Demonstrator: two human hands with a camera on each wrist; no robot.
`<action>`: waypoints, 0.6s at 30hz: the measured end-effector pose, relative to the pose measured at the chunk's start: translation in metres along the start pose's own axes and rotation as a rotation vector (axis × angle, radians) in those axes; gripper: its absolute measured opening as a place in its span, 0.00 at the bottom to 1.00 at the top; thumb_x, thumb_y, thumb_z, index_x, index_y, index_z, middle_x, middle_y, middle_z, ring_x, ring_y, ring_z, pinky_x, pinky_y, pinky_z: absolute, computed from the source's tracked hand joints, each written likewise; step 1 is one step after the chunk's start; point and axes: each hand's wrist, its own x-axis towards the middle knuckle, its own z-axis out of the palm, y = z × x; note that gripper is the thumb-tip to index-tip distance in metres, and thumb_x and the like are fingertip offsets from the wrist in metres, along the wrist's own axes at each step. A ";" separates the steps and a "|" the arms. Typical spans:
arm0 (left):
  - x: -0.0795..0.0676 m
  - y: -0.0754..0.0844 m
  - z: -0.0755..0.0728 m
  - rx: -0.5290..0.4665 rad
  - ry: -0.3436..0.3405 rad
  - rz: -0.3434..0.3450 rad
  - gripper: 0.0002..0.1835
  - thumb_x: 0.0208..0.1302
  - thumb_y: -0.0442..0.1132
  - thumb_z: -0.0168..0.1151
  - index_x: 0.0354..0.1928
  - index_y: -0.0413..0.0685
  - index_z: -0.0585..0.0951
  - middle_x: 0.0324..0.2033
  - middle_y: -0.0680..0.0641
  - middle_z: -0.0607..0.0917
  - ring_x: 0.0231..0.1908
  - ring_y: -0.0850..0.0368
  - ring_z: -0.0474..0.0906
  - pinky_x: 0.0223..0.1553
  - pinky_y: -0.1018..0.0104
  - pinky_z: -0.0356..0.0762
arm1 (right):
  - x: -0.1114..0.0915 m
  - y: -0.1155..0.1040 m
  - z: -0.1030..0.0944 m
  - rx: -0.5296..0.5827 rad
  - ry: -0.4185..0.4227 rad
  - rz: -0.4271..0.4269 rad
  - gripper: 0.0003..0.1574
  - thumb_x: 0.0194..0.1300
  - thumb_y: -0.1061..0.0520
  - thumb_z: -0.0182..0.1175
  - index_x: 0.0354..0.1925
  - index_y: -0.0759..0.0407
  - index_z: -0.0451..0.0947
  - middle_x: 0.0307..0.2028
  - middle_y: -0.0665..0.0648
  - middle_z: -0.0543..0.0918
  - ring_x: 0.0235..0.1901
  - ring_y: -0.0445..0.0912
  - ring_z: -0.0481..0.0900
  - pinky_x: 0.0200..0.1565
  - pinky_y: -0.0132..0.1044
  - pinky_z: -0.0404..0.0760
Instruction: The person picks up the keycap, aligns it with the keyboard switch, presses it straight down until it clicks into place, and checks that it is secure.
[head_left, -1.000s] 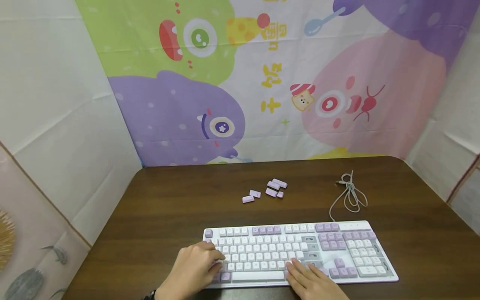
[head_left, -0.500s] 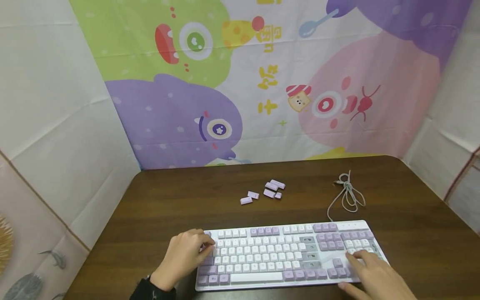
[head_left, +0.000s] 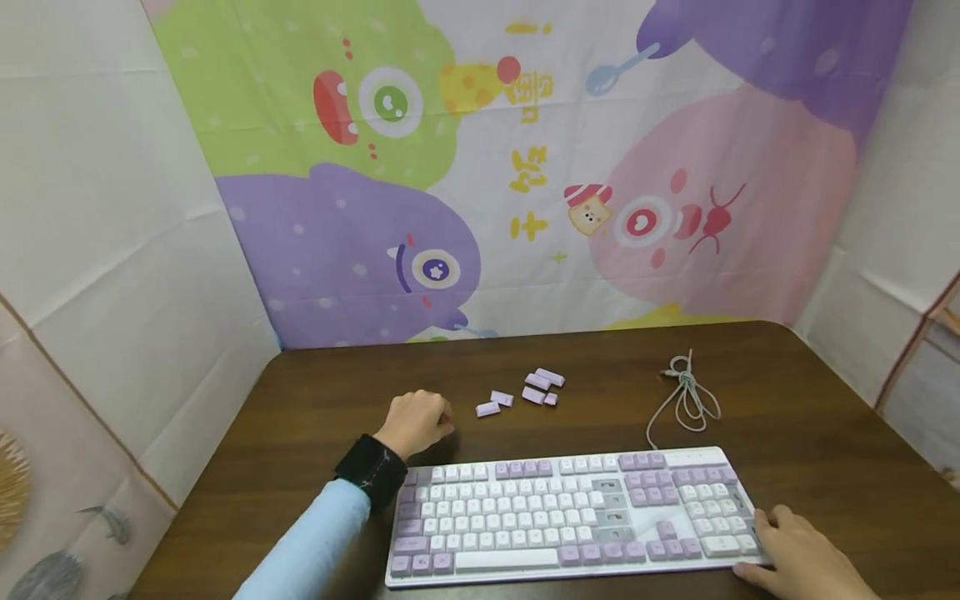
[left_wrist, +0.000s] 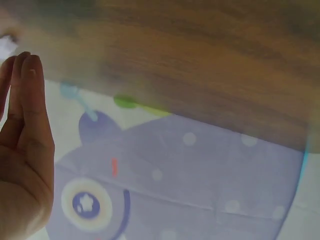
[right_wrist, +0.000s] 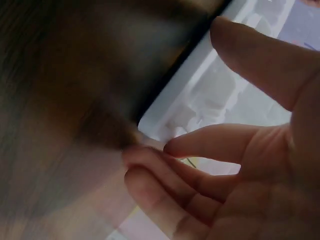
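Observation:
A white keyboard [head_left: 517, 560] with white and lilac keys lies along the near side of the table. Several grey bare spots [head_left: 613, 517] show between its keys. My right hand [head_left: 798, 554] is at the keyboard's right end, with fingers [right_wrist: 205, 142] beside the corner and the thumb [right_wrist: 260, 57] apart from them along the front side. Beyond the keyboard's left end, my left hand [head_left: 416, 423] hovers low over the table, its fingers [left_wrist: 32, 95] extended together and holding nothing visible. To its right lie lilac keycaps [head_left: 487, 409], with several more keycaps [head_left: 534, 395] further right.
A bundled cable [head_left: 686, 400] runs from the keyboard's back edge at the right rear of the dark wooden table [head_left: 322, 392]. A cartoon-printed cloth [head_left: 360, 225] hangs behind the table, with pale cloth walls [head_left: 135, 208] at the sides.
My left hand has left the keyboard's left end and moved forward, near the loose keycaps. My right hand has slid right, from the lower keys to the keyboard's right end.

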 end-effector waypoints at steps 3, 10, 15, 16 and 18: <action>0.019 0.003 0.006 0.019 -0.034 0.009 0.04 0.50 0.41 0.69 0.30 0.53 0.86 0.29 0.53 0.87 0.27 0.55 0.82 0.24 0.57 0.75 | -0.002 -0.002 0.001 0.004 0.087 -0.035 0.45 0.43 0.39 0.68 0.46 0.75 0.74 0.37 0.64 0.76 0.35 0.55 0.77 0.34 0.51 0.76; 0.056 0.024 0.019 0.069 -0.002 0.044 0.05 0.51 0.42 0.68 0.31 0.53 0.86 0.30 0.52 0.87 0.29 0.54 0.83 0.26 0.55 0.77 | 0.000 -0.010 -0.004 -0.007 0.062 -0.027 0.41 0.43 0.42 0.69 0.43 0.74 0.74 0.36 0.64 0.76 0.33 0.56 0.78 0.28 0.51 0.76; 0.071 0.040 0.031 0.143 0.056 0.102 0.06 0.47 0.43 0.70 0.28 0.52 0.85 0.26 0.49 0.85 0.27 0.53 0.81 0.23 0.55 0.77 | -0.001 -0.009 -0.002 -0.028 0.062 -0.006 0.41 0.42 0.42 0.70 0.43 0.73 0.74 0.37 0.64 0.77 0.34 0.58 0.78 0.29 0.52 0.76; 0.073 0.042 0.033 0.167 0.069 0.111 0.06 0.46 0.43 0.70 0.28 0.52 0.85 0.25 0.49 0.85 0.26 0.52 0.81 0.23 0.55 0.77 | -0.001 -0.008 -0.001 -0.032 0.068 -0.005 0.41 0.42 0.42 0.70 0.43 0.73 0.74 0.38 0.65 0.77 0.35 0.59 0.78 0.30 0.53 0.76; 0.076 0.046 0.038 0.206 0.091 0.120 0.06 0.45 0.44 0.71 0.26 0.53 0.85 0.24 0.48 0.84 0.26 0.52 0.81 0.23 0.56 0.76 | -0.002 -0.007 0.000 -0.040 0.080 -0.006 0.41 0.42 0.42 0.70 0.44 0.73 0.74 0.39 0.65 0.77 0.36 0.59 0.78 0.30 0.53 0.77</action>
